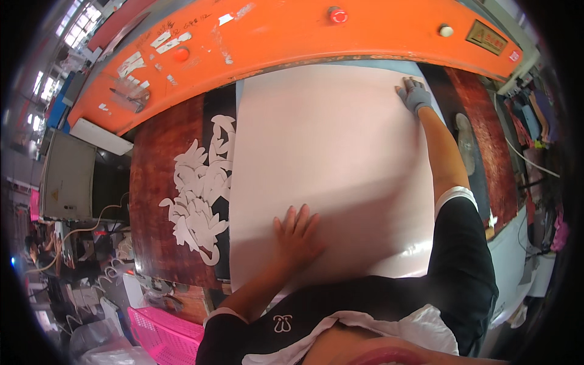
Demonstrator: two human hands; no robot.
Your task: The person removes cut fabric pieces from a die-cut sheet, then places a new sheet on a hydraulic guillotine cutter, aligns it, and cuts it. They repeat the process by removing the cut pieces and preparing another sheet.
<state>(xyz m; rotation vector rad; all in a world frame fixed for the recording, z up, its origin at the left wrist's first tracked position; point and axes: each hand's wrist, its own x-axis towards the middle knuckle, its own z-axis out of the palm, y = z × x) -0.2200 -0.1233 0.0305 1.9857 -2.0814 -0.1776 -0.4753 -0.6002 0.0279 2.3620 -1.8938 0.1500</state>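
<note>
A large pale pink sheet [328, 140] lies spread over the table in front of me. My left hand [298, 238], bare, rests on its near part with the fingers spread. At the far right corner of the sheet is my right hand [416, 96] in a grey glove, arm stretched out, fingers extended on the surface. Neither hand holds anything. Left of the sheet lies a loose pile of white cut-out pieces [198, 182], curved in shape, overlapping one another. A bluish layer [389, 64] shows beneath the sheet's far edge.
An orange machine beam [267, 36] spans the far side, bearing a red push button [337, 15] and a pale knob [446, 30]. The tabletop [158, 201] is reddish brown. A clear, shoe-sole-like piece [465, 143] lies at right. A pink plastic basket [164, 337] stands near left.
</note>
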